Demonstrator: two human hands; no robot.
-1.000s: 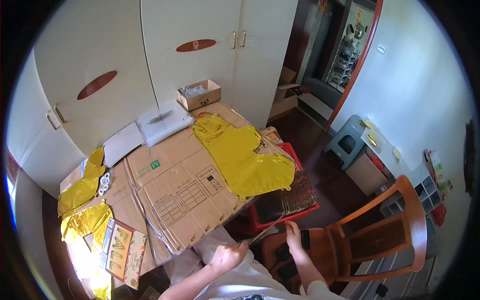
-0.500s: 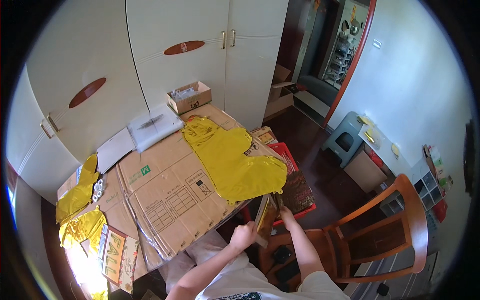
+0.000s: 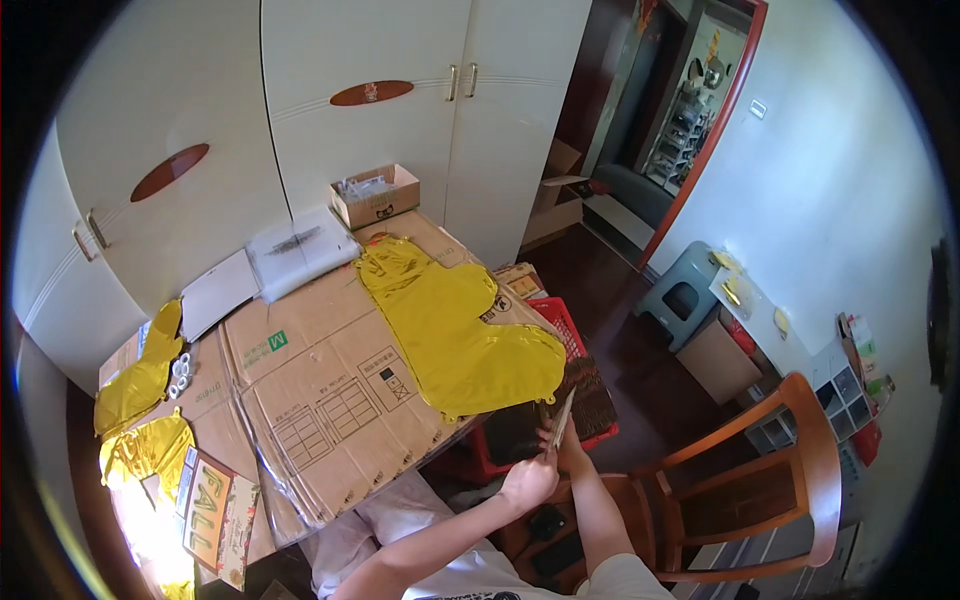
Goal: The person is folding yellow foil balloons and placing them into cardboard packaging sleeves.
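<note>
My left hand (image 3: 530, 480) and my right hand (image 3: 567, 452) are together at the table's right edge. Both are closed on a thin tan strip (image 3: 562, 418) that points up and away from me. The strip's tip is close to the lower end of a large yellow foil balloon (image 3: 450, 330), which lies flat on the cardboard sheets (image 3: 320, 390) covering the table. Just beyond my hands, a red crate (image 3: 560, 325) with dark things in it sits on the floor.
A wooden chair (image 3: 800, 470) stands at the right. More yellow foil balloons (image 3: 135, 385) lie at the table's left end, beside a small roll of tape (image 3: 181, 368). An open cardboard box (image 3: 375, 195) and white packets (image 3: 300, 245) sit at the far side. White cupboards stand behind, with a grey stool (image 3: 690, 290) near the doorway.
Both hands have risen from my lap to the table's right edge and come together. The strip now points up toward the balloon's end.
</note>
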